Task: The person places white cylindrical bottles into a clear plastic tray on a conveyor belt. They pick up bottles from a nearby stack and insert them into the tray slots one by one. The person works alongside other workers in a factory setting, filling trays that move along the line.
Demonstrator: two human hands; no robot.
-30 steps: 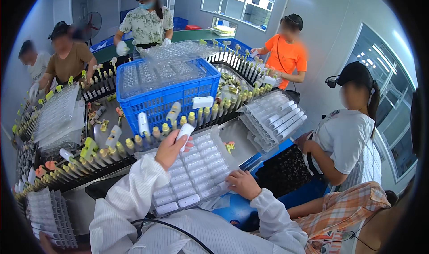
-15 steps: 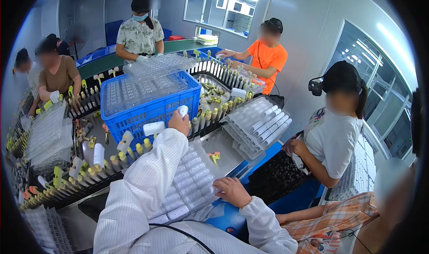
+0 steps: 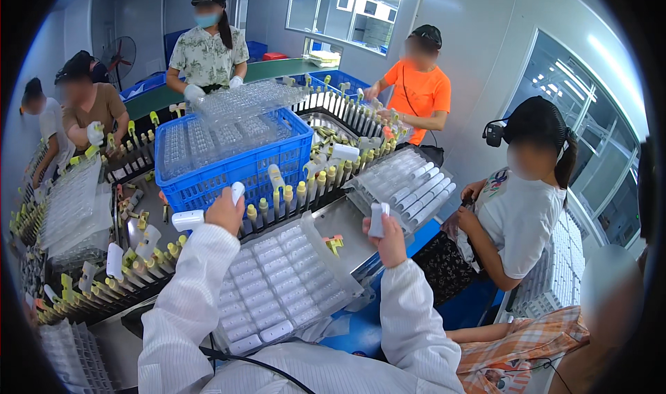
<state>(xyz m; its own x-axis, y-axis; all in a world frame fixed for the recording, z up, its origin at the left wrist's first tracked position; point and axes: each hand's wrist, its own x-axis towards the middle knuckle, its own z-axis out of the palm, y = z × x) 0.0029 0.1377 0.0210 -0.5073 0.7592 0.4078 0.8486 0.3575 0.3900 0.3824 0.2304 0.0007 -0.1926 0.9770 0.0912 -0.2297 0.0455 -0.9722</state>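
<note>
My left hand is closed around a small rounded white plastic casing by the row of yellow-tipped posts; whether a post supports it, I cannot tell. Just left of it, another white casing sits at the row. My right hand is raised over the metal table edge, pinching a white oblong casing with a greyish side. Between my forearms lies a clear plastic tray with rows of pockets, many showing white pieces. Two white casings lie at its near end.
A blue crate stacked with clear trays stands beyond the posts. More trays with white casings lie to the right. A yellow-and-orange clip rests beside my tray. A person in white stands close on my right; others work around the line.
My left hand has moved left and nearer with its casing, as the row of posts also shifted left. My right hand has left the tray's edge and now holds a casing.
</note>
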